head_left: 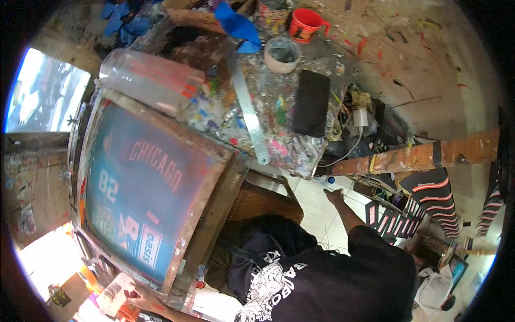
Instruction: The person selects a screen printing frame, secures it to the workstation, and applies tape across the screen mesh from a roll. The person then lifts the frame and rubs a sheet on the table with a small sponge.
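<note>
My left hand (147, 302) is at the lower left, beside the screen frame. Its fingers close around the right end of a pale, stained block-like thing (115, 295), whose kind I cannot make out. An orange object lies just below that hand. My right hand (335, 196) hangs out over the tiled floor at my other side, fingers apart and holding nothing. Between my hands and the wall, a printing screen (153, 182) lies tilted in a worn frame. Its mesh shows "CHICAGO", "82" and "oasis" lettering.
The paint-splattered table (279, 147) bears a metal ruler (248, 110), a black phone (311, 103), a tape roll (282, 55), a red mug (306, 26) and blue scraps (238, 27). A wooden beam (413, 159) crosses at right, above striped printed pieces (432, 201).
</note>
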### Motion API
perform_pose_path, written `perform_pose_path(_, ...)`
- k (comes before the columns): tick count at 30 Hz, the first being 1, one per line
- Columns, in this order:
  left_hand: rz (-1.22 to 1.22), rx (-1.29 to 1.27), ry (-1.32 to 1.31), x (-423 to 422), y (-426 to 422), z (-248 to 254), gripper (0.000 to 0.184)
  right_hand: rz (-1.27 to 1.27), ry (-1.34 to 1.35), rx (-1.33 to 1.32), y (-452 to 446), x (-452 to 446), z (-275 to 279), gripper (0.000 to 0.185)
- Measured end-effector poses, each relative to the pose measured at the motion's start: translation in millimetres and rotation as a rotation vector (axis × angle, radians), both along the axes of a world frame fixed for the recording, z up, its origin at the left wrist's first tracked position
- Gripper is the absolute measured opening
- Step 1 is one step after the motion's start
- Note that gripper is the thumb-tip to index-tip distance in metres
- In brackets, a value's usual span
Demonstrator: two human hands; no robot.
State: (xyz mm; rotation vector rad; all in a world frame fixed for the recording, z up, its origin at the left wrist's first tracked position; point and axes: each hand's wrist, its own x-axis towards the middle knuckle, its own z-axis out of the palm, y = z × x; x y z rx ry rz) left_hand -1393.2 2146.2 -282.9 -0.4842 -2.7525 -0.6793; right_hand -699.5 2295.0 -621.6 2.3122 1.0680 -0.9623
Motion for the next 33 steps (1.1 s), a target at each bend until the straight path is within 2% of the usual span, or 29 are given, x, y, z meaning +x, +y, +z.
perform_pose_path(1,-0.033,-0.048,0.136,5.0,14.6,5.9,0.067,-0.118,-0.063,0.152,0.8,5.1,5.5,0.098)
perform_pose_path(2,-0.042,-0.046,0.14,8.8,26.4,10.9,0.067,-0.121,-0.032,0.341,11.8,-1.9,24.6,0.106)
perform_pose_path(3,-0.082,-0.039,0.167,15.6,46.9,19.0,0.065,-0.082,0.001,0.327,31.4,-12.1,43.4,0.087)
perform_pose_path(4,-0.117,-0.028,0.198,22.5,66.5,26.1,0.064,-0.082,0.008,0.333,34.9,-7.1,28.9,0.087)
perform_pose_path(6,-0.158,0.011,0.101,33.3,95.5,40.1,0.061,0.08,0.05,0.163,40.8,5.1,-18.4,0.059)
perform_pose_path(7,-0.234,0.094,0.1,41.6,108.2,43.9,0.057,0.207,0.013,0.345,29.2,9.6,-38.9,0.039)
perform_pose_path(8,-0.222,0.114,0.111,42.1,113.5,44.2,0.057,0.088,0.021,0.435,27.1,-3.0,-22.6,0.036)
perform_pose_path(9,-0.284,0.118,0.161,42.7,113.9,42.1,0.056,-0.022,0.033,0.525,27.2,-11.0,-0.1,0.033)
perform_pose_path(11,-0.316,0.09,0.187,58.3,115.8,50.0,0.053,0.059,0.043,0.492,18.3,-18.1,33.8,0.033)
perform_pose_path(12,-0.305,0.109,0.188,69.1,112.5,47.6,0.053,0.147,0.095,0.561,7.1,-16.7,52.5,0.034)
perform_pose_path(13,-0.399,0.179,0.201,77.6,109.8,43.9,0.047,0.206,0.041,0.488,2.1,-18.3,72.3,0.033)
perform_pose_path(15,-0.572,0.291,0.299,106.3,107.8,36.0,0.04,0.443,0.096,0.36,-3.3,-18.6,128.2,0.041)
perform_pose_path(17,-0.823,0.421,0.348,154.6,116.6,31.5,0.034,0.596,0.117,0.479,5.4,-39.1,209.7,0.037)
perform_pose_path(18,-0.91,0.339,0.322,185.9,119.7,34.9,0.033,0.626,0.182,0.594,12.6,-53.0,251.9,0.033)
perform_pose_path(19,-1.116,0.545,0.051,208.8,122.8,20.5,0.031,0.668,0.192,0.72,14.2,-62.4,277.6,0.031)
perform_pose_path(20,-1.4,0.416,-0.111,228.2,136.5,28.5,0.033,0.726,0.176,0.748,20.1,-76.3,313.7,0.03)
perform_pose_path(21,-1.55,0.337,-0.307,255.6,152.3,39.6,0.042,0.781,0.163,0.78,28.2,-91.4,350.6,0.03)
perform_pose_path(22,-1.652,0.206,-0.51,281.0,163.6,45.0,0.063,0.793,0.169,0.801,36.9,-101.8,381.4,0.03)
perform_pose_path(23,-1.741,0.17,-0.682,305.2,171.3,38.6,0.087,0.876,0.247,0.893,46.7,-110.3,410.1,0.03)
perform_pose_path(24,-1.804,0.216,-0.807,328.2,178.8,44.1,0.101,0.96,0.324,0.981,54.2,-119.6,436.1,0.03)
perform_pose_path(25,-1.845,0.254,-0.851,346.5,180.5,45.7,0.109,0.973,0.327,0.998,60.0,-131.8,461.3,0.03)
perform_pose_path(26,-1.834,0.454,-0.789,364.6,183.5,51.7,0.103,1.087,0.368,1.133,66.3,-144.6,485.4,0.029)
perform_pose_path(27,-1.733,0.483,-0.834,377.6,181.8,48.6,0.099,1.205,0.408,1.266,72.0,-154.5,502.9,0.028)
perform_pose_path(28,-1.627,0.513,-0.879,384.3,179.2,46.1,0.094,1.228,0.409,1.28,77.3,-160.7,513.6,0.028)
perform_pose_path(30,-1.579,0.602,-0.641,367.9,190.3,73.8,0.088,1.237,0.572,1.355,88.8,-173.8,531.8,0.025)
perform_pose_path(31,-1.614,0.66,-0.625,353.9,192.0,81.8,0.086,1.318,0.613,1.391,91.4,-183.4,543.8,0.025)
perform_pose_path(32,-1.687,0.605,-0.658,333.8,192.3,94.7,0.085,1.351,0.632,1.402,94.2,-193.7,557.1,0.025)
perform_pose_path(33,-1.755,0.557,-0.685,312.5,190.8,116.0,0.085,1.514,0.699,1.393,96.5,-204.5,570.4,0.027)
